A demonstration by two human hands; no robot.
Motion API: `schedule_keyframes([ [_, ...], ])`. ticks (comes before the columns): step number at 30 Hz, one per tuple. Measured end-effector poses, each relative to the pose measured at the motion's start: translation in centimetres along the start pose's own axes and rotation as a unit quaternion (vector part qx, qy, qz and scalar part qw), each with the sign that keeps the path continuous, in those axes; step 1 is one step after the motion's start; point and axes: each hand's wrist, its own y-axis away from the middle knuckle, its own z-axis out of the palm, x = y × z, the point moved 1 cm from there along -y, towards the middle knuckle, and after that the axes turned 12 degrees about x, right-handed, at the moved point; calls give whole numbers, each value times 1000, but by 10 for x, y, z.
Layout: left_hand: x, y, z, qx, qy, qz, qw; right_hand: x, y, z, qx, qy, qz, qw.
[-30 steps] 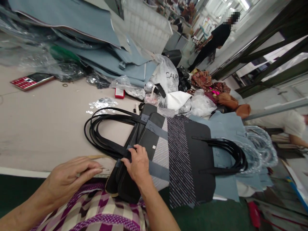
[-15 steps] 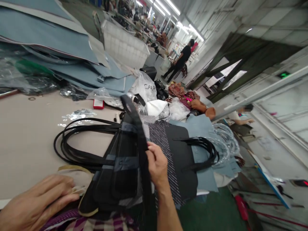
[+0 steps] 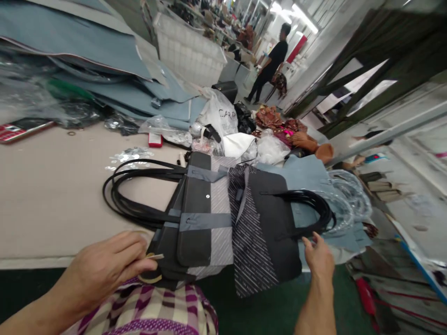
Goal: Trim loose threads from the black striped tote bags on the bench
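Observation:
My left hand (image 3: pixel 115 260) is closed in a pinch at the near left, with a thin pale strip showing at its fingertips. Beside it is the near corner of a stack of black bag panels (image 3: pixel 193 209), which have long black handles, grey tape bands and a striped lining. My right hand (image 3: pixel 318 256) is at the lower right, thumb and forefinger apart. Its fingertips reach the black handles (image 3: pixel 319 209) of a second black bag piece (image 3: pixel 274 223); whether they touch is hard to tell. Dark striped lining (image 3: pixel 251 246) is folded out along that piece's left side.
Blue-grey sheets (image 3: pixel 87 56) lie at the back left of the table (image 3: pixel 52 200). Small clear discs (image 3: pixel 131 157), a red box (image 3: pixel 155 140) and plastic bags (image 3: pixel 218 116) lie behind the bag pieces. Coiled clear tubing (image 3: pixel 352 195) is at the right. A person (image 3: pixel 274 63) stands far back.
My right hand has let go of the dark bag piece it was lifting and moved right to the other piece's handles. The left stack now lies flatter. The view has shifted.

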Motion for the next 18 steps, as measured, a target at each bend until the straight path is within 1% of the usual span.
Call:
schedule_keyframes([
  [1, 3, -1, 1, -17, -6, 10, 1000, -6, 16, 5, -5, 1, -2, 1000],
  [2, 4, -3, 2, -32, -10, 18, 999, -15, 38, 11, -27, -12, -7, 1000],
  [3, 5, -4, 3, -42, -13, 22, 999, -29, 65, 19, -77, -51, -13, 996],
  [4, 5, -6, 3, -45, -15, 23, 999, -46, 97, 28, -153, -97, -29, 983],
  [5, 5, -8, 4, -47, -12, 25, 999, -65, 131, 36, -236, -145, -62, 959],
  [6, 5, -10, 5, -46, -9, 29, 998, -85, 166, 43, -325, -188, -115, 920],
  [7, 5, -12, 5, -44, -5, 37, 998, -105, 198, 49, -394, -219, -173, 876],
  [8, 5, -14, 5, -40, -1, 44, 998, -122, 227, 55, -425, -247, -216, 844],
  [9, 5, -16, 5, -37, 2, 51, 998, -136, 250, 60, -443, -274, -249, 816],
  [10, 5, -17, 5, -36, 4, 53, 998, -147, 268, 64, -450, -295, -280, 795],
  [12, 4, -16, 5, -35, 8, 44, 998, -159, 289, 71, -445, -328, -327, 766],
  [14, 0, -11, 7, -42, 9, 13, 999, -160, 294, 77, -433, -337, -360, 755],
  [16, -5, -5, 9, -54, 18, -23, 998, -158, 293, 83, -421, -320, -385, 756],
  [18, -11, -2, 10, -56, 36, -45, 997, -157, 291, 89, -414, -298, -403, 759],
])
